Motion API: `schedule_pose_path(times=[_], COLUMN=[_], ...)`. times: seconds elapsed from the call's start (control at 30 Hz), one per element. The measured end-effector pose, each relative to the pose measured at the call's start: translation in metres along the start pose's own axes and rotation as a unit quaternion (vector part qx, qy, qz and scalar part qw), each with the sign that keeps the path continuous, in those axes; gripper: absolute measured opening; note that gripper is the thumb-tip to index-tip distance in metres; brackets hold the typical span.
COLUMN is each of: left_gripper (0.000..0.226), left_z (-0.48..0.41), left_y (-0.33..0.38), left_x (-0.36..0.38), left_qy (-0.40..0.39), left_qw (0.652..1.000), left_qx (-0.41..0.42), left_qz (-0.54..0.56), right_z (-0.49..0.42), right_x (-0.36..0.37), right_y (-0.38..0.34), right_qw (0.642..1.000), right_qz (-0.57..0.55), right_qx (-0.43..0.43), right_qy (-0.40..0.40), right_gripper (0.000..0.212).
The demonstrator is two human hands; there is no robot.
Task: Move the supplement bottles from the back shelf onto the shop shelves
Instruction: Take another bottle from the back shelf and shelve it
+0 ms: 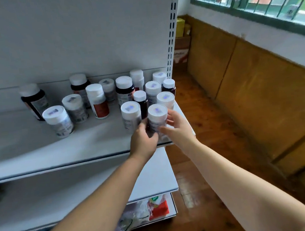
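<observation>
Several white-capped supplement bottles stand on a white shop shelf (31, 156), crowded toward its right end. The nearest one, a white bottle (157, 117) with a blue mark on its cap, stands at the front right corner. My left hand (143, 139) grips its lower left side with curled fingers. My right hand (177, 127) touches its right side, fingers spread and fairly straight. A similar white bottle (131, 115) stands just left of it. Dark brown bottles (140, 102) are mixed in behind.
A second white shelf (154, 178) lies below, and under it a lower shelf holds packets in clear and red wrapping (153, 206). Wooden floor (195, 122) and wood-panelled wall (257, 90) lie to the right. Cardboard boxes (181, 51) sit behind the shelf upright.
</observation>
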State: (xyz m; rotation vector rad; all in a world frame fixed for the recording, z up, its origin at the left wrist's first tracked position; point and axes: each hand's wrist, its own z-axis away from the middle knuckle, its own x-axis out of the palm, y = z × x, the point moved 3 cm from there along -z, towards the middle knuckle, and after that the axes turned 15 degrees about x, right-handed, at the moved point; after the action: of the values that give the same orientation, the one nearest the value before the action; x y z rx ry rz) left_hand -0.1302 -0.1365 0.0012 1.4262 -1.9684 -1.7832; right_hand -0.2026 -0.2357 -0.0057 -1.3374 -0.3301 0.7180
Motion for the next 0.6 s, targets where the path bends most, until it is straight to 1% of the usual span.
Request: schedule_pose_path(times=[0.13,0.23,0.3,0.37,0.47,0.53,0.6], left_gripper=[0.047,0.054,0.057,0.056,0.048,0.041,0.037], left_z=[0.001,0.006,0.010,0.014,0.019,0.021,0.026], left_y=[-0.001,0.002,0.007,0.011,0.021,0.025,0.029], left_x=[0.000,-0.005,-0.011,-0.018,-0.037,-0.049,-0.055], left_qy=[0.014,0.021,0.041,0.063,0.082,0.070,0.039], left_qw=[0.999,0.997,0.994,0.990,0.980,0.968,0.950], left_qx=[0.030,0.070,0.086,0.084,0.068,0.061,0.044], left_qz=[0.007,0.027,0.052,0.094,0.167,0.232,0.306], right_z=[0.006,0.019,0.028,0.035,0.042,0.045,0.050], right_x=[-0.006,-0.013,-0.014,-0.011,-0.009,-0.009,-0.006], right_y=[-0.005,-0.016,-0.025,-0.031,-0.035,-0.037,-0.041], right_qw=[1.000,0.999,0.998,0.997,0.989,0.982,0.977], right_qz=[-0.009,-0.035,-0.041,-0.048,-0.102,-0.125,-0.126], right_qx=[-0.017,-0.030,-0.038,-0.039,-0.013,-0.001,-0.009], right_qy=[-0.006,-0.021,-0.031,-0.048,-0.106,-0.145,-0.172], right_gripper=[0.052,0.046,0.043,0.039,0.030,0.026,0.025])
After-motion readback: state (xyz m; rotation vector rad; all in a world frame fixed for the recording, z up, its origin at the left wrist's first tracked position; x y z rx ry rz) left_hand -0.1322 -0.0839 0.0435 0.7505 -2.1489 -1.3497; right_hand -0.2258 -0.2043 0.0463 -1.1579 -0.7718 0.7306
